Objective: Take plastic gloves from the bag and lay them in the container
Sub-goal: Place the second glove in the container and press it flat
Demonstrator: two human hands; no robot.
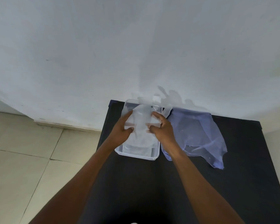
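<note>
A clear plastic container (137, 155) stands on the black table against the wall. A thin, see-through plastic glove (141, 120) is spread over its opening. My left hand (122, 129) pinches the glove's left edge and my right hand (162, 128) grips its right edge, both above the container. More pale plastic lies flat on the container's floor (136, 148). The bluish, translucent plastic bag (196, 136) lies crumpled on the table just right of the container.
The black table (152, 183) ends at a white wall (136, 54) behind the container. Its left edge drops to a beige tiled floor (31, 159). The table's right edge runs near the frame's right side.
</note>
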